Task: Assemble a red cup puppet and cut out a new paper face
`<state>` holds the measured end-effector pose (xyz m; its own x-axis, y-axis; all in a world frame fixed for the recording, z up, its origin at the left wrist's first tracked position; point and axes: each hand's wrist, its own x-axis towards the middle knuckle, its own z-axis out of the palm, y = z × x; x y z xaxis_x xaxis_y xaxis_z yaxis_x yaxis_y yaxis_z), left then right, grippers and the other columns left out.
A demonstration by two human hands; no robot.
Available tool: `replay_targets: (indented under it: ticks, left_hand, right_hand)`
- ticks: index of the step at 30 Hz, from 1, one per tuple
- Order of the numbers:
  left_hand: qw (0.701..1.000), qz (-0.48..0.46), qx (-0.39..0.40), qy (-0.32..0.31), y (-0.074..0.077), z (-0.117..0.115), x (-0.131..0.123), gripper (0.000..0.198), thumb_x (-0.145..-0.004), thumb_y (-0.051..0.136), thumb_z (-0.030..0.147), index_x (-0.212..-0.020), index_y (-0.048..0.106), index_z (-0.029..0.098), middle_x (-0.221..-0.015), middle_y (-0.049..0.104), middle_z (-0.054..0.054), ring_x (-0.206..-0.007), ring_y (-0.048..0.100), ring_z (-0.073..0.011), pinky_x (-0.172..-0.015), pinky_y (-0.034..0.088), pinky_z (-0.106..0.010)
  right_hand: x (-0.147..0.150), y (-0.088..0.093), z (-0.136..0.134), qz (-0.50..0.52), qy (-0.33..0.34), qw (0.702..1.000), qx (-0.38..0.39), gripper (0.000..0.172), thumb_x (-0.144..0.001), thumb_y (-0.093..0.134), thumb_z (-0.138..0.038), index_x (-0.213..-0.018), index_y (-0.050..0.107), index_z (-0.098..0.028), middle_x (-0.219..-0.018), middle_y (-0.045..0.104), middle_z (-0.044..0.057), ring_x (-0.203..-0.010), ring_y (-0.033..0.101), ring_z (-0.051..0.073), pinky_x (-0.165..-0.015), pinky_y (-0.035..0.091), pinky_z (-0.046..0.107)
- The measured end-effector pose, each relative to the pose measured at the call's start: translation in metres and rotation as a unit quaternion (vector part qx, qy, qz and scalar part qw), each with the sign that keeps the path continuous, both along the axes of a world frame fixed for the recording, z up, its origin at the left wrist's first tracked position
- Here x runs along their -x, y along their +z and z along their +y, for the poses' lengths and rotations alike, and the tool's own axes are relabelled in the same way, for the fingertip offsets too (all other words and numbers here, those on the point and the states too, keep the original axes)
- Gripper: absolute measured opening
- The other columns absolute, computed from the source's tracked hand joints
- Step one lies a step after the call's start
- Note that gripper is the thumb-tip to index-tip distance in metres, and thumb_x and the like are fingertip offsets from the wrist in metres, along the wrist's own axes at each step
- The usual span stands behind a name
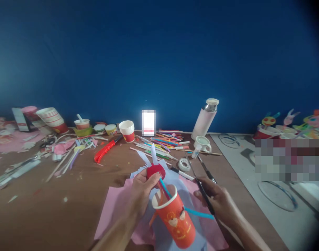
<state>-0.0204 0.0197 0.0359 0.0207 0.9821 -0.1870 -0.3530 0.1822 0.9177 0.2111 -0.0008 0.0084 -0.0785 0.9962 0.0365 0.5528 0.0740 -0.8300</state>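
My left hand (142, 188) pinches a red round piece (156, 171) with two pale paper ears standing on it. A blue strip and an orange one run from below this piece into an open red paper cup (176, 218), which is tilted. Another blue strip (200, 213) sticks out of the cup's right side. Closed around a slim black tool (204, 195) with a thin tip, my right hand (219, 200) is to the right of the cup. The exact kind of tool is unclear. Pink and pale blue paper sheets (112, 209) lie beneath.
Beyond my hands lie colored sticks (167, 141), a tape roll (184, 164) and a marker (182, 173). Stacked cups (126, 131), a red-handled cutter (105, 152), a mug (202, 144) and a leaning pink bottle (204, 120) stand or lie farther back. Finished-looking cup figures (269, 127) are at right.
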Motion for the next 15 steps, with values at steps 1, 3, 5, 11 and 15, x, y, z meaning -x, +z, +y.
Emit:
replay_targets:
  ticks: [1,3,5,11,15]
  left_hand:
    - [1.0,0.013,-0.005,0.002,0.001,0.001,0.001,0.028,-0.063,0.071,0.036,-0.079,0.066,0.013,-0.063,0.06,-0.001,-0.056,0.053,-0.0112,-0.058,0.043,-0.023]
    - [0.999,0.038,-0.017,0.009,0.002,0.003,0.004,0.026,-0.066,0.07,0.036,-0.078,0.066,0.013,-0.061,0.058,0.0,-0.055,0.05,-0.0098,-0.057,0.041,-0.022]
    - [0.997,0.064,-0.029,0.021,0.004,0.004,0.006,0.024,-0.067,0.068,0.036,-0.076,0.066,0.013,-0.06,0.057,0.001,-0.055,0.047,-0.0086,-0.055,0.039,-0.02]
    - [0.996,0.074,-0.021,0.034,0.0,0.005,0.009,0.026,-0.067,0.069,0.037,-0.078,0.067,0.014,-0.061,0.059,0.0,-0.055,0.05,-0.0091,-0.056,0.041,-0.02]
    - [0.998,0.05,-0.025,0.042,-0.001,0.005,0.007,0.027,-0.064,0.071,0.036,-0.078,0.065,0.014,-0.06,0.061,0.001,-0.053,0.052,-0.0095,-0.055,0.042,-0.021]
  right_hand:
    - [-0.007,-0.002,0.002,-0.086,-0.02,0.996,-0.024,0.031,-0.075,0.059,-0.039,-0.1,0.059,-0.021,-0.063,0.061,0.001,-0.053,0.056,0.018,-0.051,0.041,0.027]
    - [-0.021,-0.006,0.006,-0.234,-0.073,0.969,-0.032,0.032,-0.077,0.054,-0.035,-0.107,0.057,-0.023,-0.064,0.067,0.003,-0.053,0.06,0.023,-0.05,0.04,0.029]
    - [-0.036,-0.011,0.007,-0.327,-0.105,0.939,-0.009,0.034,-0.079,0.049,-0.033,-0.111,0.056,-0.025,-0.068,0.07,0.005,-0.059,0.065,0.028,-0.05,0.04,0.031]
    - [-0.065,-0.014,-0.005,-0.378,-0.097,0.92,0.036,0.037,-0.08,0.045,-0.033,-0.117,0.05,-0.031,-0.086,0.073,0.002,-0.074,0.068,0.028,-0.055,0.045,0.031]
    - [-0.07,-0.015,-0.011,-0.405,-0.083,0.908,0.064,0.037,-0.082,0.042,-0.032,-0.118,0.049,-0.028,-0.091,0.072,0.005,-0.08,0.067,0.029,-0.059,0.046,0.033]
